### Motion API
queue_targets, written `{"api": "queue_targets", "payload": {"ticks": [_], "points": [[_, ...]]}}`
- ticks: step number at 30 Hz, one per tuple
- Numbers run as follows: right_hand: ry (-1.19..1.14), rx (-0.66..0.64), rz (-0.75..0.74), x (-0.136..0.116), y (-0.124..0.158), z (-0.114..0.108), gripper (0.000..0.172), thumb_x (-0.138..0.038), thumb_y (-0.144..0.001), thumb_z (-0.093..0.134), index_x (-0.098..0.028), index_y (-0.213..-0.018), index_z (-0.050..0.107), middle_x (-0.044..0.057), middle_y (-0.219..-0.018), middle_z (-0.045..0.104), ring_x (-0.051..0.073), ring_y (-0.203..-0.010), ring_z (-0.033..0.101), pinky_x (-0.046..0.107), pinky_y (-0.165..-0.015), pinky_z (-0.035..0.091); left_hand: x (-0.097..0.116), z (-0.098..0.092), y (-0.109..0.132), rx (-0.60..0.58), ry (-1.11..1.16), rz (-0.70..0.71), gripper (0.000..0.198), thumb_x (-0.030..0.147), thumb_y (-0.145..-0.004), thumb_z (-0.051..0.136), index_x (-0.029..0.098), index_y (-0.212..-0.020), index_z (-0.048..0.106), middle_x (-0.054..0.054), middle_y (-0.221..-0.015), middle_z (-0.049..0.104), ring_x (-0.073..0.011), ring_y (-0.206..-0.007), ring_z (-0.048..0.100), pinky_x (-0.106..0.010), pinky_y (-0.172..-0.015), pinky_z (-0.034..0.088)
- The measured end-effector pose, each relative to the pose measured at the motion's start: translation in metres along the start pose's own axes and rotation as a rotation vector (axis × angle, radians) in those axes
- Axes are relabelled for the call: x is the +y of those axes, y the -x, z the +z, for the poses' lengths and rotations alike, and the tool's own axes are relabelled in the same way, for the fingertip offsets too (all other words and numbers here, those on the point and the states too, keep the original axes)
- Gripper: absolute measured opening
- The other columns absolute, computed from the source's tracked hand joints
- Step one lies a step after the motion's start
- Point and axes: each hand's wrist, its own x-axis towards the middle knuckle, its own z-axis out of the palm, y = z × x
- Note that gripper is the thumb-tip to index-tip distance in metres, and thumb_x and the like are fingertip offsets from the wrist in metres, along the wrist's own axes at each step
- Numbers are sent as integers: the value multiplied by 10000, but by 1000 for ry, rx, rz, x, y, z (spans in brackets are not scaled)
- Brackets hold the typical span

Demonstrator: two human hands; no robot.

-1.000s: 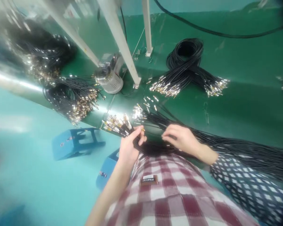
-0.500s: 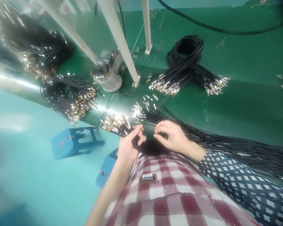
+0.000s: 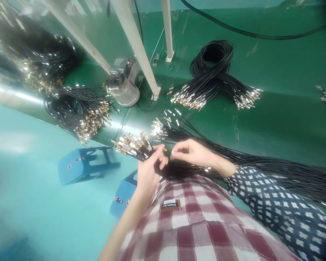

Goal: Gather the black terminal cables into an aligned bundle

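Note:
My left hand (image 3: 148, 170) is closed round a bunch of thin black cables whose gold and silver connector ends (image 3: 133, 144) fan out past its fingers. My right hand (image 3: 192, 152) pinches a single black cable close to the left thumb. A thick spread of loose black cables (image 3: 274, 170) runs from my hands to the right across the green table (image 3: 274, 119). More connector tips (image 3: 159, 129) lie just beyond my fingers.
A coiled cable bundle (image 3: 214, 76) with connector ends lies further back. Two more bundles (image 3: 78, 108) sit at the left, by a small round grey device (image 3: 122, 87) and white frame legs (image 3: 136, 47). Blue stools (image 3: 84, 165) stand on the teal floor below.
My right hand has slid left along the cables and closed into a pinch near my left thumb. The left hand keeps its grip on the bunch.

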Motion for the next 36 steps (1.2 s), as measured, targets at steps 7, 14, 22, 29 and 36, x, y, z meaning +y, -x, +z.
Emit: {"api": "queue_targets", "payload": {"ticks": [7,14,22,29,36], "points": [[-114,99,32,-13,-3,10,202,-241,-880,558,-147,-752,683,7,-706,691,101,-621,599,212,-631,441,0,0,-2,-4,-19,1,93,160,-735,692,107,-808,669,49,-484,439,-71,-404,432,-236,-482,346],[-329,14,159,-27,-12,0,318,-307,-918,520,-122,-693,648,13,-577,636,92,-526,587,192,-538,470,3,1,-2,-59,-25,10,111,170,-732,703,124,-684,614,35,-503,439,-65,-433,421,-206,-432,317],[-534,41,180,-19,-17,8,444,-449,-917,501,-121,-633,597,-11,-491,560,59,-432,474,174,-462,403,2,7,-2,-70,-78,18,149,141,-675,751,114,-693,606,19,-550,504,-59,-437,434,-210,-432,319],[-398,-18,146,6,9,-5,386,-471,-899,511,-121,-806,646,38,-706,655,109,-641,585,230,-638,471,0,7,-5,-13,-50,17,117,124,-679,733,110,-767,657,39,-526,494,-50,-415,395,-236,-466,335],[-348,242,86,-2,14,17,295,-374,-942,448,-166,-765,559,-61,-492,478,71,-441,405,192,-477,333,1,4,-4,-89,-24,-20,219,156,-691,741,138,-898,672,54,-521,482,-57,-426,411,-238,-497,374]]}}
